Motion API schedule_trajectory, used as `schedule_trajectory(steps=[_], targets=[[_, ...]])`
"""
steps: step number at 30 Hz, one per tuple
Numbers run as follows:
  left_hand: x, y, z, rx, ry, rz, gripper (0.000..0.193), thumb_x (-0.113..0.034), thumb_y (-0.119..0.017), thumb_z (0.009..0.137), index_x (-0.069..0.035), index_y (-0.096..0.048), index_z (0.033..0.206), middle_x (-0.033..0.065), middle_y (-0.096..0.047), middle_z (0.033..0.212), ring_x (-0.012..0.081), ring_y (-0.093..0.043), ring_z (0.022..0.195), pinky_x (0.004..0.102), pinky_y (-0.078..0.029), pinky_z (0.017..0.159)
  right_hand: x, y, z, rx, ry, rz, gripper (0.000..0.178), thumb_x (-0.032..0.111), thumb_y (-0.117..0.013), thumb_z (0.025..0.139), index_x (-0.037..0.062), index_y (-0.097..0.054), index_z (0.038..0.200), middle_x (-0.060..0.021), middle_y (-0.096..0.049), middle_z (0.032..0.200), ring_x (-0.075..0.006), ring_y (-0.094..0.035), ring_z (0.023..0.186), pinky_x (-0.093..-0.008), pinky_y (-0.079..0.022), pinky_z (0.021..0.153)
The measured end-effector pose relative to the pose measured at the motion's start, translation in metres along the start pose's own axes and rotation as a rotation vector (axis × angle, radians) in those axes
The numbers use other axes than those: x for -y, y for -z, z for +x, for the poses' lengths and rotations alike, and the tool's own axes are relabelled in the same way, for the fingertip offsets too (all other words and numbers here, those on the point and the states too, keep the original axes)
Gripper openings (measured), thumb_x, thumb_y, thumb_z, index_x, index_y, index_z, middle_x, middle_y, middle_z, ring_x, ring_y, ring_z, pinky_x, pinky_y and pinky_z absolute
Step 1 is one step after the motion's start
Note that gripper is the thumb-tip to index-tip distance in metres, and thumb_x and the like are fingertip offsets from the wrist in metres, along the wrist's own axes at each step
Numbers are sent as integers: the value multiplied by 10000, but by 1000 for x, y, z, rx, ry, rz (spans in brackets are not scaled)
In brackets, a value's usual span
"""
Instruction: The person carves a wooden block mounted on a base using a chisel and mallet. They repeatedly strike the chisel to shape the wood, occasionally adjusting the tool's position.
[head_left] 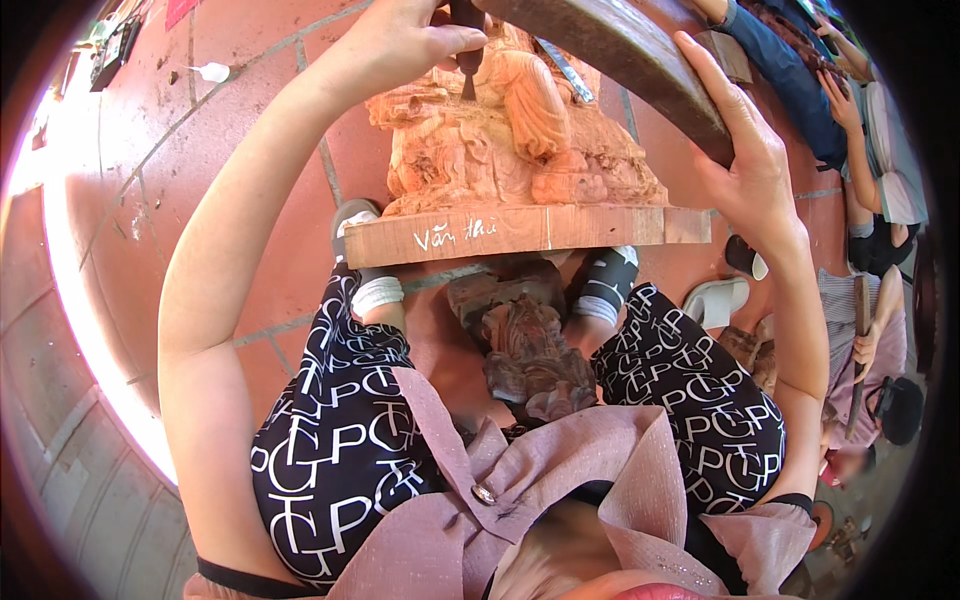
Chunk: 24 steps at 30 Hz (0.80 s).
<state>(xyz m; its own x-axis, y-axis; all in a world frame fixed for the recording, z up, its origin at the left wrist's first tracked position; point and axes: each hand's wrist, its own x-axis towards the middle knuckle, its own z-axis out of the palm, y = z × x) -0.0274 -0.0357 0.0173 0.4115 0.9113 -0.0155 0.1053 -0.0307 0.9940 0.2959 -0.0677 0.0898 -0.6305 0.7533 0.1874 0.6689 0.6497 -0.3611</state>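
Note:
In front of me stands a reddish-orange wood carving (pixel 450 165) with robe-like folds, on a flat wooden base (pixel 600 228) that has white handwriting on its edge. My left hand (pixel 410 45) is closed round a dark-handled chisel (pixel 469 70), its tip pointing down at the carving's upper left part. My right hand (pixel 748 150) grips one end of a thick, worn wooden mallet (pixel 630 60). The mallet slants up to the left above the carving, its far end near the chisel's top. A blue strip-like tool (pixel 566 70) rests against the carving.
A darker carved wood piece (pixel 535 350) lies between my legs. Red tiles (pixel 255 150) cover the floor, with a small white object (pixel 212 72) at left. At right are a pale slipper (pixel 716 302), other people's arms (pixel 845 105) and a hand holding a stick (pixel 862 345).

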Motion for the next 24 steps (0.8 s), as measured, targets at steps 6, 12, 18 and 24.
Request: schedule_trajectory(steps=[6,12,18,24], targets=[[32,-7,-2,-25,-105,208,320,2,-690,849,-3,-595,1154,64,-664,966,132,-638,850,302,-538,769,4,2,3,-32,9,61,749,-82,-599,794,91,-446,1506,-102,-528,1480,-222,-525,1337,-332,-383,1121],[30,-17,-6,-50,-113,294,269,-1,-717,821,-2,-632,1076,62,-644,880,143,-619,818,309,-520,745,0,-3,-1,-139,70,113,771,-95,-646,821,74,-392,1529,-89,-509,1500,-191,-511,1341,-328,-394,1115],[39,-36,-3,-81,-275,412,378,-3,-733,810,-50,-601,1162,116,-660,1003,246,-641,937,365,-515,839,-16,-18,-3,-262,49,103,775,-93,-646,841,72,-354,1540,-112,-528,1472,-211,-536,1310,-336,-415,1097],[42,-38,1,-96,-261,404,440,16,-736,786,-50,-595,1198,123,-666,1013,255,-654,967,372,-518,864,-2,-8,11,-110,-17,-32,822,-155,-577,774,128,-404,1526,-99,-506,1495,-244,-488,1378,-351,-391,1127]])
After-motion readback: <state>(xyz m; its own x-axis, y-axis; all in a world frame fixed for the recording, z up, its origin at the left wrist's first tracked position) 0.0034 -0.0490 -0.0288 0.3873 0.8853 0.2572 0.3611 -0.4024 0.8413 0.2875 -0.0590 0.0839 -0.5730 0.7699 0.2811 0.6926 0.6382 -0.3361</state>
